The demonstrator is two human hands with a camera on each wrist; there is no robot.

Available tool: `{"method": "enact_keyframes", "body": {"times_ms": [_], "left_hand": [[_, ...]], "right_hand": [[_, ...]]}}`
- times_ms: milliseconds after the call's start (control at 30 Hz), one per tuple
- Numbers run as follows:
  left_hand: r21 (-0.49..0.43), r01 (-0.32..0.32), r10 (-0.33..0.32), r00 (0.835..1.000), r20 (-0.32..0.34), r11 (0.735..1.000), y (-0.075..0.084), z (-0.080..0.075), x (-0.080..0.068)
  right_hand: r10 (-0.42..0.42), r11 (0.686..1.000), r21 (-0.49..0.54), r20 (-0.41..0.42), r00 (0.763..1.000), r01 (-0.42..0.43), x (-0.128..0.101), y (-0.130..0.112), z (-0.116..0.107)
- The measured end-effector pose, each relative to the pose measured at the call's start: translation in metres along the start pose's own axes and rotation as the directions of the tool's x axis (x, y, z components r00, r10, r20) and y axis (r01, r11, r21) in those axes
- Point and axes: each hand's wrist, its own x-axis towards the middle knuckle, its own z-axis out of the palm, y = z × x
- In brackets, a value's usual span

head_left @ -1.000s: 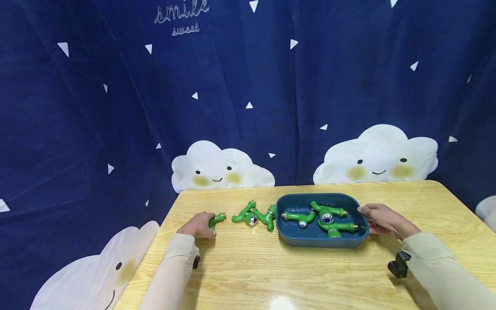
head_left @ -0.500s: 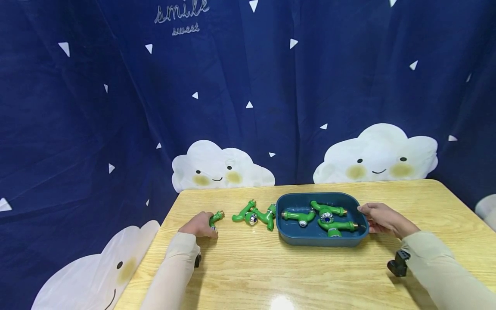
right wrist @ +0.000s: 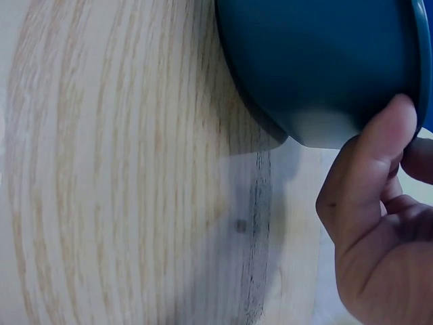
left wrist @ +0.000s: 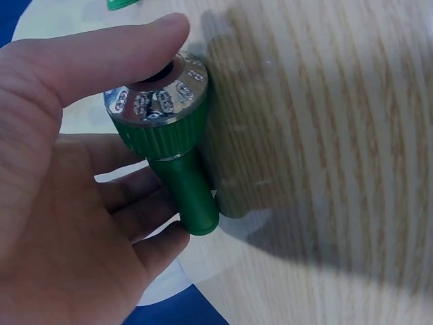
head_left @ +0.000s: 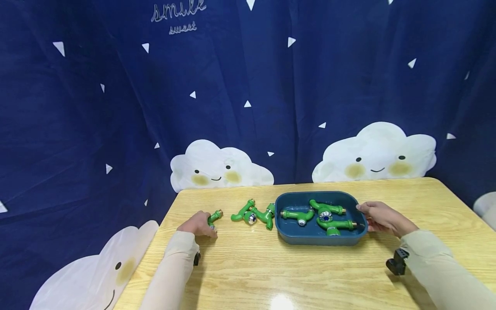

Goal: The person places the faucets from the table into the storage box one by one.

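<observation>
**Left hand picks up a tap while right hand steadies the tray**

The left hand (head_left: pixel 199 224) has its fingers curled around a green plastic tap with a chrome knob (left wrist: pixel 166 145), near the left edge of the wooden desk (head_left: pixel 271 271). The right hand (head_left: pixel 377 217) pinches the right rim of the dark blue plastic tray (head_left: pixel 315 239), where three similar taps lie. Two more lie just left of the tray. I judge the pickup step is in hand; next, the tap needs lifting toward the tray.

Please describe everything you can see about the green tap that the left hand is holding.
The green tap looks like glossy green plastic: a bent body with a brass-coloured threaded end, seen in the head view, and a knob with a ribbed green rim and a shiny silver face. The left hand grips it near the left edge of the wooden table. The thumb lies across the knob's face and the fingers curl round the stem below it. It lies apart from the other taps.
</observation>
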Motion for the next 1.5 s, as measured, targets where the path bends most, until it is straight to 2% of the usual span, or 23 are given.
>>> {"method": "enact_keyframes", "body": {"times_ms": [267, 500, 1167, 1500], "left_hand": [[0.055, -0.011, 0.012, 1.000, -0.015, 0.998, -0.004, 0.004, -0.008], [0.038, -0.040, 0.042, 0.998, -0.044, 0.998, -0.008, 0.009, -0.007], [0.012, -0.023, 0.024, 0.998, -0.059, 1.000, -0.008, 0.010, -0.008], [0.016, -0.027, 0.028, 0.997, -0.070, 1.000, -0.003, 0.003, -0.013]], "right_hand": [[-0.010, 1.000, -0.002, 0.008, 1.000, 0.010, 0.002, 0.001, -0.001], [-0.010, 1.000, 0.011, 0.015, 1.000, 0.009, 0.001, 0.001, 0.000], [-0.001, 1.000, -0.015, 0.002, 1.000, 0.001, 0.001, 0.000, 0.001], [-0.002, 1.000, -0.029, 0.006, 1.000, 0.002, 0.002, 0.000, 0.000]]}}
